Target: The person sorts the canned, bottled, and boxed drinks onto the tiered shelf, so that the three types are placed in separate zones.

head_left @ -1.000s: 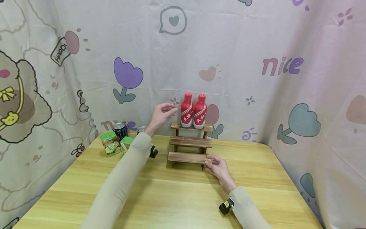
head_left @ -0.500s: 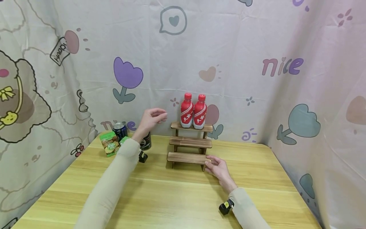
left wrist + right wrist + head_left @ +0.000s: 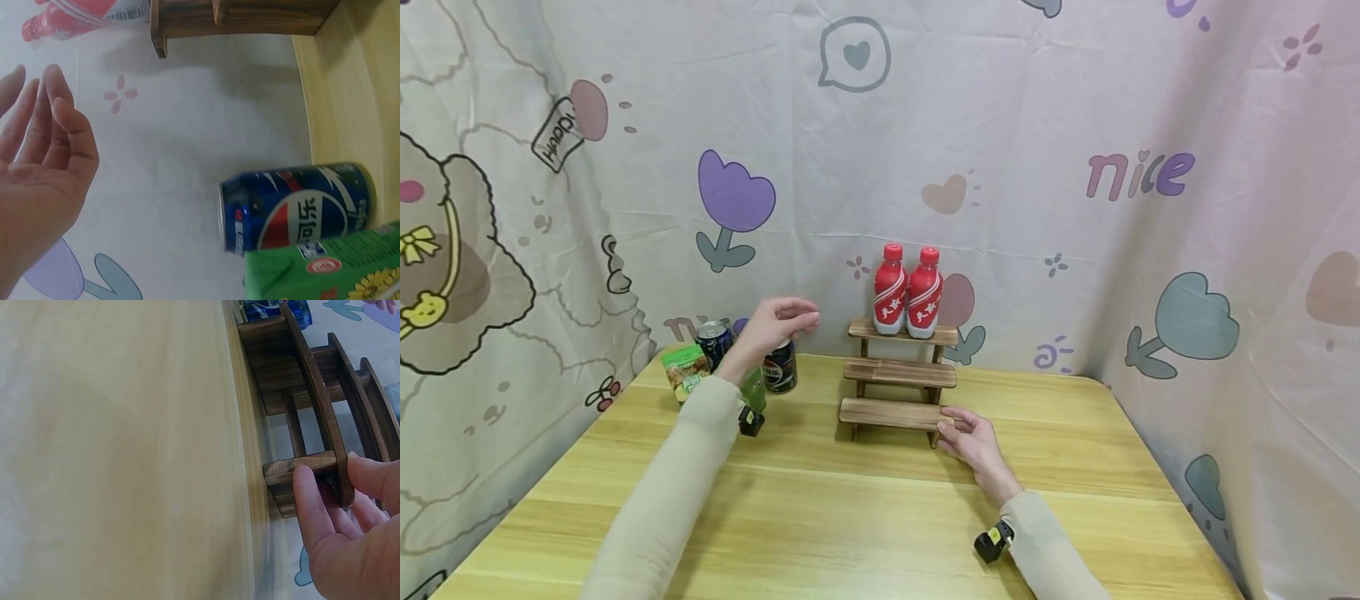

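Note:
A three-step wooden display stand stands on the table, two red-capped drink bottles side by side on its top step. My right hand grips the right end of the lowest step; in the right wrist view the thumb is on top and the fingers are underneath. My left hand hangs in the air left of the stand with relaxed, empty fingers. Below it stands a dark soda can, seen as a blue cola can in the left wrist view. A green drink carton stands beside it.
At the back left are another blue can and a green snack pack, partly behind the left sleeve. A patterned curtain closes off the back and sides of the wooden table.
My left hand has moved left and down, away from the bottles toward the cans and carton, uncovering the dark can. My right hand has kept its hold on the lowest step.

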### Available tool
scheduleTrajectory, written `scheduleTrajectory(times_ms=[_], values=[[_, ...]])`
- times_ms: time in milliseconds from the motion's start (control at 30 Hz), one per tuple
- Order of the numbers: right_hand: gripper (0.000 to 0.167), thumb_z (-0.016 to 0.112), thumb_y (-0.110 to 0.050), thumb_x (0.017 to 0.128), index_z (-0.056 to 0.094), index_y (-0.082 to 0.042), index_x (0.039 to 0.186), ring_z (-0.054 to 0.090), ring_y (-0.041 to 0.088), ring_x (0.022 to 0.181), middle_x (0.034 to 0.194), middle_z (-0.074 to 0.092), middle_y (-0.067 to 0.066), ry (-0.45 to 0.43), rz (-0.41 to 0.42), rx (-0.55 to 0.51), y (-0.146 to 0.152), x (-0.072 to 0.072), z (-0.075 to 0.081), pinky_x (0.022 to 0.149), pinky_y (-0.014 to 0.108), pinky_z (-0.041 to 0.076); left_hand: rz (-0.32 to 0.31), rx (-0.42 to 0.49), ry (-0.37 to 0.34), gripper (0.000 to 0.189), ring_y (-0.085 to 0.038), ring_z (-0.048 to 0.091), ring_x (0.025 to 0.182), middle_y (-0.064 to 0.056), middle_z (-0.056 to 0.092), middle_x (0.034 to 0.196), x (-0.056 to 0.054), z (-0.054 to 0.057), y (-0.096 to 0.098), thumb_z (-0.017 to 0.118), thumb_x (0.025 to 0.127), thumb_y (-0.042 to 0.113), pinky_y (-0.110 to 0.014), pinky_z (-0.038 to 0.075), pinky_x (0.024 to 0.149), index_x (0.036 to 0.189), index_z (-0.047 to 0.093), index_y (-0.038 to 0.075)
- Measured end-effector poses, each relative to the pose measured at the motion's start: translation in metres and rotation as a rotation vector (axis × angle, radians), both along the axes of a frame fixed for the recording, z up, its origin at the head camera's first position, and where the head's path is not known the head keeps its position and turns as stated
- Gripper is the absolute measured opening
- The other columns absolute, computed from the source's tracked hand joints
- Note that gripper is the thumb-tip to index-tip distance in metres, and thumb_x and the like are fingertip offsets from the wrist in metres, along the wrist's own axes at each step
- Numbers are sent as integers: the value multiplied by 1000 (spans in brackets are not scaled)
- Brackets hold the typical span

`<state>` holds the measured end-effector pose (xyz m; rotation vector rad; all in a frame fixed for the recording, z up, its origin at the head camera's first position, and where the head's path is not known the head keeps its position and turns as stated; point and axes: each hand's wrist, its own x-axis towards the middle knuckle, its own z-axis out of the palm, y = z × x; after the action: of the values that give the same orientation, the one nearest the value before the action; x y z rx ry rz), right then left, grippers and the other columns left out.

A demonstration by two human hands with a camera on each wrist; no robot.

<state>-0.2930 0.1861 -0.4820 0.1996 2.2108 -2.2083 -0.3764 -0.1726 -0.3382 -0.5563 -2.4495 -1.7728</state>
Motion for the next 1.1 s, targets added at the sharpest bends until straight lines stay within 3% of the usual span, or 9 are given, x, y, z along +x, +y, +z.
scheduleTrajectory(times_ms=[233, 400, 533, 633, 700, 900, 967, 1100], values=[[38, 65, 0, 91, 60, 2, 129, 69, 19, 89, 101, 64, 11, 8, 9, -8, 1, 0, 0, 86, 37, 58, 4, -16, -36, 39, -12, 68, 90, -7, 73, 108, 5, -8, -14, 66, 94, 33, -28, 54, 75, 123, 65, 7], [38, 65, -1, 92, 59, 4, 129, 69, 19, 88, 101, 64, 12, 16, 19, -7, 1, 2, 2, 84, 35, 58, 15, -23, -40, 33, -14, 65, 86, 3, 74, 100, 20, -6, -23, 64, 97, 27, -30, 54, 73, 123, 65, 6], [39, 66, 0, 91, 59, 3, 129, 69, 19, 88, 102, 63, 11, 9, 14, -14, 1, 1, 1, 84, 35, 58, 35, -36, -38, 31, -13, 63, 84, -12, 72, 111, 30, -5, -31, 63, 97, 22, -28, 53, 69, 122, 65, 3], [39, 66, 2, 90, 60, 2, 128, 69, 20, 88, 101, 63, 10, 3, 7, -16, 1, 1, 1, 84, 35, 58, 57, -22, -47, 32, -12, 60, 79, -23, 66, 122, 29, -13, -39, 63, 97, 22, -29, 53, 68, 123, 64, 2], [39, 66, 2, 90, 60, 2, 128, 69, 20, 87, 100, 62, 10, 4, 9, -10, 1, 1, 1, 84, 35, 58, 74, -7, -57, 34, -10, 60, 83, -23, 63, 127, 25, -21, -46, 63, 97, 25, -30, 52, 72, 124, 64, 3], [41, 67, -1, 91, 58, 3, 130, 68, 18, 87, 100, 61, 10, -3, 16, -2, 1, 2, 3, 86, 37, 57, 117, -20, -67, 49, -14, 61, 106, 3, 70, 119, 20, -44, -67, 63, 96, 38, -32, 49, 86, 130, 60, 3], [41, 67, -1, 91, 58, 3, 130, 68, 17, 86, 99, 60, 9, -6, 14, -3, 1, 3, 4, 87, 37, 57, 132, -16, -63, 52, -12, 62, 105, 10, 70, 113, 20, -49, -74, 64, 95, 40, -30, 49, 83, 130, 60, 2], [41, 67, -1, 90, 58, 3, 130, 67, 17, 85, 98, 60, 9, -7, 13, -1, 1, 2, 4, 88, 38, 57, 142, 44, -63, 49, -5, 61, 92, 11, 71, 110, 22, -57, -85, 65, 94, 36, -26, 47, 68, 128, 61, 2]])
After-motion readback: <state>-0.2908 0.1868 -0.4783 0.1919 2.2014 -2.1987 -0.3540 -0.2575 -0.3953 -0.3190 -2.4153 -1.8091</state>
